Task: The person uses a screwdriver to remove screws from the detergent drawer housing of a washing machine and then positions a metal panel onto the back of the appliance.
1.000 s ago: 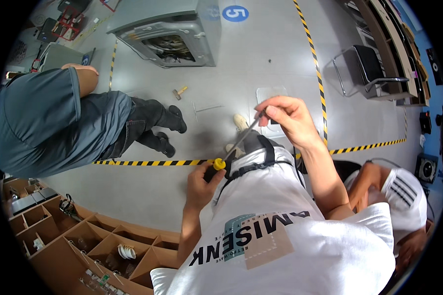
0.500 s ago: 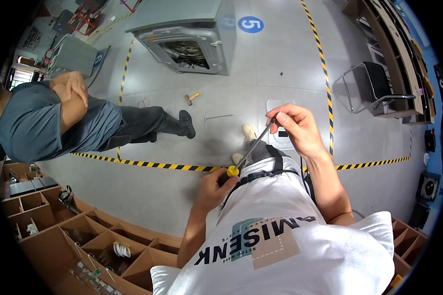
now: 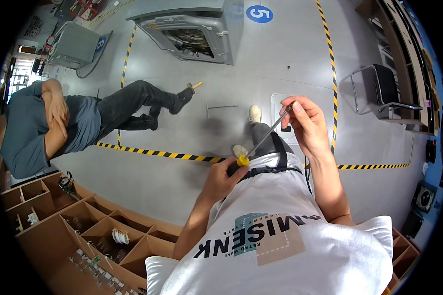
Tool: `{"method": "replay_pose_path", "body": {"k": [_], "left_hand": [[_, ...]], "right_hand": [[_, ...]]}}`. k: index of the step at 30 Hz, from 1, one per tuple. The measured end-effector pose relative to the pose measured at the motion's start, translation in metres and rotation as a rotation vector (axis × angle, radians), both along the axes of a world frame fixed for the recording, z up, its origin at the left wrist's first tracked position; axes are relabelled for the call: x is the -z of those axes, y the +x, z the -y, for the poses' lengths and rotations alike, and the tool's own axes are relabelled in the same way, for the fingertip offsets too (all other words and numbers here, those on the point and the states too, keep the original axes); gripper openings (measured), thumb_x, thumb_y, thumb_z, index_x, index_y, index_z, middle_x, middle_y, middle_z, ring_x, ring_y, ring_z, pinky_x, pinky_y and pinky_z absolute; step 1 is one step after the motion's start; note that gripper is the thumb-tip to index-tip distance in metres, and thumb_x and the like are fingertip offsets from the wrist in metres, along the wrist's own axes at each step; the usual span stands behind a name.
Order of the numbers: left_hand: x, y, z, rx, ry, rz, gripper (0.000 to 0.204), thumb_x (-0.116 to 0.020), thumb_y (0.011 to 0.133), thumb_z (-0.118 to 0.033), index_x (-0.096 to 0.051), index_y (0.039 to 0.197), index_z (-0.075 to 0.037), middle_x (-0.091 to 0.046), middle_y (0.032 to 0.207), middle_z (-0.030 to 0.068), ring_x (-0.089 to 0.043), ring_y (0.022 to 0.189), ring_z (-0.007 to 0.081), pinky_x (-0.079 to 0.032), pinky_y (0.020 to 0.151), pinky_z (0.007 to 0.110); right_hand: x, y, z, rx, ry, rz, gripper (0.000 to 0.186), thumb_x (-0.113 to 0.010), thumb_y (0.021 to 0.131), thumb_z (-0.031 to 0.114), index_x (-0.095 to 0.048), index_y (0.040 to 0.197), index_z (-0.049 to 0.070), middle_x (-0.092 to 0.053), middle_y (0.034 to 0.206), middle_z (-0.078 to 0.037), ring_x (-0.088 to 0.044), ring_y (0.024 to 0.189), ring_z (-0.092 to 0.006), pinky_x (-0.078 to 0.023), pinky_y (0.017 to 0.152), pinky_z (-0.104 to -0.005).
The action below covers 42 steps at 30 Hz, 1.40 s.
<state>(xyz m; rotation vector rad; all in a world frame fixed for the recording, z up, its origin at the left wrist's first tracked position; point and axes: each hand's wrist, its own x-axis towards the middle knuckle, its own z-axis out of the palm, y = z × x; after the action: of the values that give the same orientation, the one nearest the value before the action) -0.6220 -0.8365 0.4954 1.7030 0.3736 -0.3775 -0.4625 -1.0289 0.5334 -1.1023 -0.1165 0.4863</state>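
Note:
A long screwdriver [image 3: 268, 133] with a yellow and black handle slants across in front of my waist. My left hand [image 3: 222, 179] is closed round its handle. Up and to the right, my right hand [image 3: 304, 120] pinches the tip end of the shaft between thumb and fingers. A small dark bit shows at the fingertips; whether it is the bare tip or a separate piece, I cannot tell.
A grey washing machine [image 3: 234, 42] with an opened side stands ahead. To the left is a person [image 3: 79, 115] with folded arms, one shoe beside a hammer [image 3: 198, 84]. A T-shaped rod [image 3: 221, 106] and a pale panel [image 3: 275, 105] lie on the floor. A black chair [image 3: 386, 86] stands right, wooden compartments [image 3: 133, 216] behind left.
The other person has shifted a leg forward, and the shoe now partly covers the hammer. My hands keep the same hold on the screwdriver, a little further right in view.

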Motion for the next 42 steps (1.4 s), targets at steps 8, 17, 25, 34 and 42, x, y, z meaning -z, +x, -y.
{"method": "replay_pose_path", "body": {"k": [8,17,25,34,42], "left_hand": [[0.005,0.107,0.01,0.048,-0.053,0.003,0.027,-0.069,0.083,-0.024,-0.061,0.092,0.001,-0.052,0.062,-0.002,-0.041,0.058,0.0048,-0.035,0.052,0.023],[-0.011,0.276,0.04,0.129,-0.093,0.171,0.023,-0.067,0.083,-0.013,-0.059,0.1,0.003,-0.057,0.073,0.001,-0.047,0.067,0.0055,-0.042,0.06,0.023],[-0.015,0.379,0.067,0.357,-0.213,0.086,0.039,-0.068,0.083,-0.021,-0.054,0.113,0.001,-0.06,0.091,0.0079,-0.053,0.084,0.0134,-0.044,0.077,0.029],[-0.02,0.536,0.038,0.095,-0.317,0.412,0.066,-0.064,0.086,-0.032,-0.034,0.138,-0.006,-0.047,0.128,0.0129,-0.045,0.118,0.0203,-0.036,0.099,0.035],[-0.05,0.678,0.013,-0.076,-0.612,0.481,0.044,-0.056,0.093,-0.022,-0.045,0.129,-0.001,-0.06,0.111,0.0142,-0.057,0.1,0.0187,-0.045,0.09,0.033]], "right_hand": [[0.011,0.087,-0.005,-0.036,0.035,-0.043,0.026,-0.049,0.096,0.019,-0.06,0.104,-0.003,-0.062,0.086,-0.007,-0.056,0.071,-0.0115,-0.047,0.071,-0.0247],[0.005,0.178,0.004,-0.171,-0.419,0.456,0.018,-0.059,0.087,0.005,-0.061,0.104,-0.001,-0.061,0.097,-0.009,-0.057,0.088,-0.0156,-0.045,0.079,-0.0273],[0.009,0.252,0.044,-0.025,-0.387,0.07,0.017,-0.051,0.09,0.005,-0.062,0.098,-0.005,-0.065,0.094,-0.009,-0.059,0.087,-0.0152,-0.045,0.081,-0.0265],[0.037,0.372,0.043,-0.064,-0.524,0.138,0.012,-0.054,0.089,0.004,-0.062,0.09,-0.005,-0.062,0.084,-0.009,-0.056,0.077,-0.0138,-0.044,0.072,-0.0258],[0.022,0.495,0.011,-0.277,-0.727,0.287,0.011,-0.059,0.088,0.009,-0.064,0.094,0.001,-0.058,0.078,-0.009,-0.054,0.067,-0.0186,-0.043,0.061,-0.0284]]}}
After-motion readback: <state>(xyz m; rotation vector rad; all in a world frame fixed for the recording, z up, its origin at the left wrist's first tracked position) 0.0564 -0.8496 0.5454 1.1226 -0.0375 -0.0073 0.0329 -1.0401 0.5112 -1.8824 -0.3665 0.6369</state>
